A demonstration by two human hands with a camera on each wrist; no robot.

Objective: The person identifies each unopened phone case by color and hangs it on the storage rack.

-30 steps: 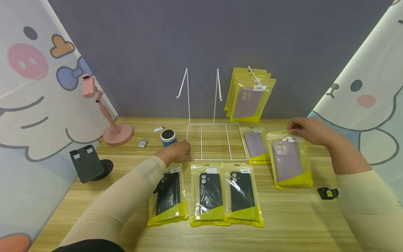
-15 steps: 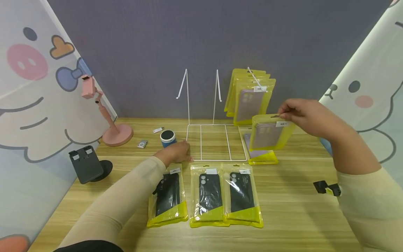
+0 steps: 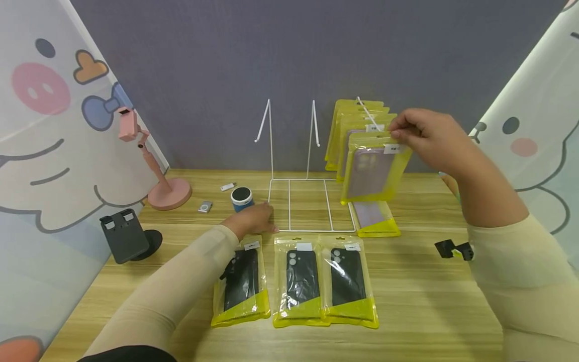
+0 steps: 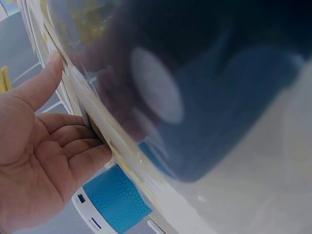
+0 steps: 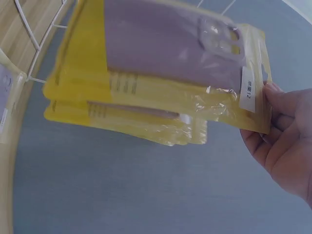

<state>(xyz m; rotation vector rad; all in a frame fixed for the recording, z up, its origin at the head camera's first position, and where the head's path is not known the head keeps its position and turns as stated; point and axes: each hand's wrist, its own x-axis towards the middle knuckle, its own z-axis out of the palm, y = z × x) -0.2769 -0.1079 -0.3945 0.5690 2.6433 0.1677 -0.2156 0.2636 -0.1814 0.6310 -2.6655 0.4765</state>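
My right hand (image 3: 427, 133) pinches the top edge of a yellow-edged clear pouch with a purple phone case (image 3: 372, 171). In the right wrist view the thumb and fingers close on its header beside the white label (image 5: 247, 90). The held pouch is raised in front of the prong's tip, overlapping several similar hanging pouches (image 3: 334, 133) on the right prong of a white wire display rack (image 3: 309, 231). My left hand (image 3: 254, 218) rests at the base's front left corner, thumb and fingers apart. In the left wrist view the hand (image 4: 48, 151) is beside a pouch close to the camera.
Three pouches with black phone cases (image 3: 302, 276) lie in front of the rack; another purple-case pouch (image 3: 377, 221) lies to its right. A blue speaker (image 3: 242, 197) stands by the left hand. Further left are a pink lamp stand (image 3: 169, 192) and a black phone holder (image 3: 124, 236).
My right hand has lifted the purple phone case pouch off the table, carrying it up and left to the rack's right prong. The left hand has stayed put.
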